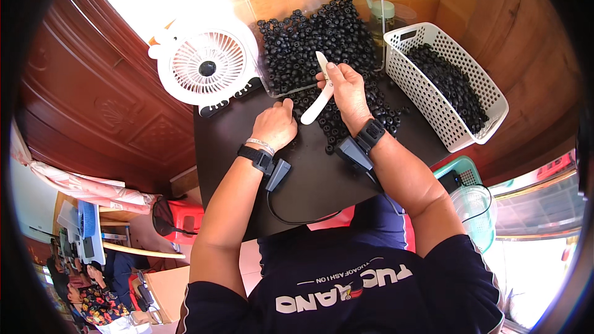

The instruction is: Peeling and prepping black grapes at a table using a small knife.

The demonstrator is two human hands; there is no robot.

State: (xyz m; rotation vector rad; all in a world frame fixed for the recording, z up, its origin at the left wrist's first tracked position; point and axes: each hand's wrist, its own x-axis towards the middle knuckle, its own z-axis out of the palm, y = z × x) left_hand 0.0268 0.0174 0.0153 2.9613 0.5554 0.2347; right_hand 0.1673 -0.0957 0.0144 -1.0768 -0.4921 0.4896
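Note:
My right hand is closed around a white folding knife. Its curved handle points down to the left and its short pale blade sticks up past my fingers. To the left, my left hand rests low over the dark table with its fingers curled together; whatever is in them, if anything, is hidden. Loose small black ring-shaped parts lie on the table between and under my hands. Behind them, a clear plastic bin lies with its opening toward me, and a big heap of the same black parts fills it.
A white perforated basket with more black parts stands on the right. On the left is a white fan. A green-lidded jar sits behind the bin. Cabled dark devices are strapped to both wrists. Another person sits at far lower left.

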